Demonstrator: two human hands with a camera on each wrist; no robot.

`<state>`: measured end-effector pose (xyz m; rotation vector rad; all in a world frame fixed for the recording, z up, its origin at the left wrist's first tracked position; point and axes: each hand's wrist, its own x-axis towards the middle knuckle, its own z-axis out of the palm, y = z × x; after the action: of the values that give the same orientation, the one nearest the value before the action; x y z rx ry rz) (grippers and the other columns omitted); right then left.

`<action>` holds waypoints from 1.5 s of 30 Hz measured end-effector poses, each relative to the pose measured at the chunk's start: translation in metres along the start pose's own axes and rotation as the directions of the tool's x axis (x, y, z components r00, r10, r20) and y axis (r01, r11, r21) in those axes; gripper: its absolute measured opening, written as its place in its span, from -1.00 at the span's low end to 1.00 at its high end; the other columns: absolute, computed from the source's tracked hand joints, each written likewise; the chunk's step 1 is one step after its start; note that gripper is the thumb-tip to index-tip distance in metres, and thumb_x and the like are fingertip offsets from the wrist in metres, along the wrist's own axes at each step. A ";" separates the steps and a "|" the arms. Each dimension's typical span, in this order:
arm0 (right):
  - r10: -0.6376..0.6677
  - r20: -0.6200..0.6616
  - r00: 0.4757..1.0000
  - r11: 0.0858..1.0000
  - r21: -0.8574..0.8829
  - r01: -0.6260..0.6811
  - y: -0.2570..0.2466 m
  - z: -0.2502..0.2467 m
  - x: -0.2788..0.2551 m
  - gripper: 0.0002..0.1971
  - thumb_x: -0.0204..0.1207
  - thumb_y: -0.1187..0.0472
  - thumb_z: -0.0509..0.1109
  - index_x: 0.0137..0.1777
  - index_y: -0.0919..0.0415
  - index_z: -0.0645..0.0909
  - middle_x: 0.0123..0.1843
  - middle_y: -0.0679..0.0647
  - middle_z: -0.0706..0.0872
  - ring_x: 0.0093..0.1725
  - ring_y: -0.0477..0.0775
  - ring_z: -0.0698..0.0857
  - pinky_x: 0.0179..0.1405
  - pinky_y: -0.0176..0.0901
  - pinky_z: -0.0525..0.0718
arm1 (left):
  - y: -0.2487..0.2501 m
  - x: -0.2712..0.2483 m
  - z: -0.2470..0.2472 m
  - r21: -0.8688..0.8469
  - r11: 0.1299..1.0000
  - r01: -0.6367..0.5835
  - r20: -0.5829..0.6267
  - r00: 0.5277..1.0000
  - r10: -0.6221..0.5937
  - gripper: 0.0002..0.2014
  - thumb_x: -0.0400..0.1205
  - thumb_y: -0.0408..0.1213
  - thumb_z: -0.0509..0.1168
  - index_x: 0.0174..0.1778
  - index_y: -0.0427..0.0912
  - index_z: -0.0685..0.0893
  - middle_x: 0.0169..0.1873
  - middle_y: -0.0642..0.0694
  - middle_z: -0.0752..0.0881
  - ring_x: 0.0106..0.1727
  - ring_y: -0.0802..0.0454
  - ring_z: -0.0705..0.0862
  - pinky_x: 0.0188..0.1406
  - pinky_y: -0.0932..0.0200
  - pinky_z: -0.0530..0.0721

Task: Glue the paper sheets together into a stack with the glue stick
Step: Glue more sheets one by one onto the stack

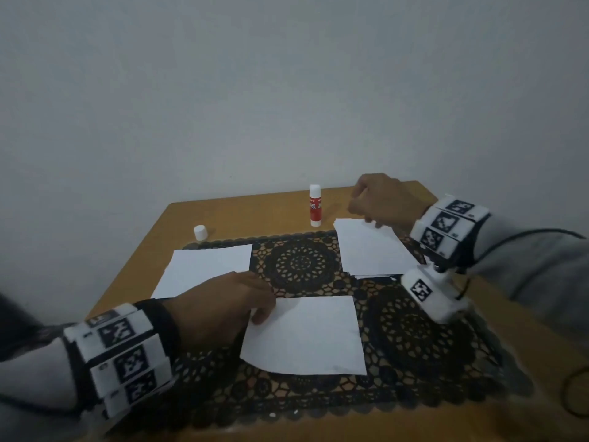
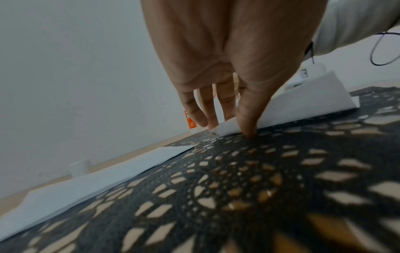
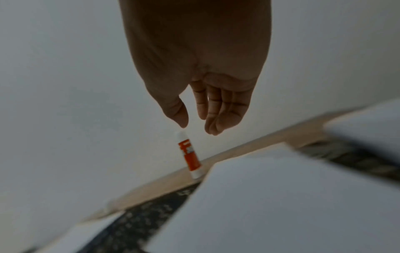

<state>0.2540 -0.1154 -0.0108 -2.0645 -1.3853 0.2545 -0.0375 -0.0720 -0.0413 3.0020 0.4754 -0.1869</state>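
Three lots of paper lay on the dark lace mat (image 1: 414, 330): a single sheet (image 1: 309, 338) at near centre, another sheet (image 1: 207, 269) at far left, and a small pile (image 1: 373, 250) at far right. Each looked thin, light and floppy, likely to slide on the mat and crease if pinched hard, so a corner or edge seemed the best place to lift. The glue stick (image 1: 315, 205) stood upright and uncapped on the bare worktop (image 1: 255, 215) beyond the mat, its white cap (image 1: 200, 232) well apart to the left. It looked rigid, light and easy to tip, best taken round the red barrel.

The left hand (image 1: 223, 306) reached in from the near left, palm down, its grip pinching the far-left corner of the near sheet, thumb (image 2: 246, 119) under the raised corner and fingers on top. The right hand (image 1: 382, 200) hovered above the far edge of the pile, just right of the glue stick, its grip released, fingers (image 3: 218, 116) loosely curved and holding nothing.
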 end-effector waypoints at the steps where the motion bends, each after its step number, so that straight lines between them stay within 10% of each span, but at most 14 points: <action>1: 0.024 0.016 1.000 0.998 0.064 -0.025 -0.005 0.008 0.006 -0.72 0.45 0.18 0.46 0.10 0.27 0.58 -0.09 0.22 0.75 -0.24 0.14 0.71 -0.36 -0.13 0.65 | -0.001 -0.001 0.002 0.004 1.000 -0.009 -0.004 1.000 0.009 -0.70 0.48 -0.53 0.23 -0.18 0.05 0.52 0.25 0.06 0.64 0.31 0.11 0.53 0.34 0.26 0.50; 13: 0.086 0.009 0.996 0.995 -0.055 -0.085 -0.020 0.070 0.060 -0.66 0.38 0.13 0.59 0.09 0.28 0.69 -0.07 0.13 0.73 -0.09 0.10 0.68 -0.14 -0.10 0.58 | -0.007 -0.008 0.008 -0.032 0.998 -0.045 0.004 0.999 0.045 -0.57 0.45 -0.49 0.23 0.16 0.02 0.65 0.34 0.10 0.57 0.37 0.14 0.48 0.37 0.14 0.48; 22: -0.083 0.069 0.994 0.992 0.099 0.076 -0.046 0.046 0.023 -0.70 0.36 0.17 0.55 -0.10 0.43 0.65 -0.07 0.29 0.77 -0.07 0.26 0.78 0.00 0.25 0.77 | 0.034 -0.020 0.012 0.187 0.982 0.024 0.175 0.983 -0.057 -0.46 0.69 -0.09 0.12 0.62 0.03 0.19 0.57 -0.10 0.30 0.48 -0.07 0.32 0.47 -0.06 0.42; 28: -0.184 0.356 0.916 0.981 0.128 0.148 -0.071 0.034 -0.026 -0.80 0.51 0.09 0.51 -0.16 0.24 0.66 -0.18 0.14 0.75 -0.36 -0.04 0.72 -0.47 -0.30 0.65 | 0.061 -0.030 0.011 0.143 0.983 0.118 0.313 0.937 -0.158 -0.33 0.74 0.07 -0.02 0.68 -0.06 -0.15 0.68 -0.20 -0.13 0.68 -0.17 -0.08 0.64 -0.13 0.13; 34: -0.340 0.406 0.848 0.920 -0.046 0.390 -0.084 0.048 -0.064 -0.74 0.56 -0.01 0.42 -0.12 0.18 0.79 -0.24 0.05 0.76 -0.38 -0.07 0.56 -0.44 -0.29 0.42 | 0.072 -0.036 0.012 0.126 0.978 0.165 0.314 0.929 -0.197 -0.28 0.71 0.18 -0.09 0.67 -0.06 -0.22 0.67 -0.16 -0.23 0.68 -0.16 -0.18 0.65 -0.15 0.11; 45: -0.385 0.389 0.837 0.911 0.017 0.412 -0.087 0.080 -0.072 -0.84 0.51 0.11 0.50 -0.19 0.19 0.73 -0.24 -0.12 0.68 -0.26 -0.18 0.58 -0.36 -0.37 0.41 | 0.071 -0.031 0.005 0.119 0.979 0.163 0.341 0.920 -0.195 -0.28 0.70 0.22 -0.10 0.68 -0.04 -0.16 0.68 -0.16 -0.15 0.68 -0.18 0.02 0.63 -0.07 0.20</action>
<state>0.1180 -0.1257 -0.0343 -1.7757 -2.0535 0.4565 -0.0455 -0.1491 -0.0367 2.9076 0.7151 -0.7628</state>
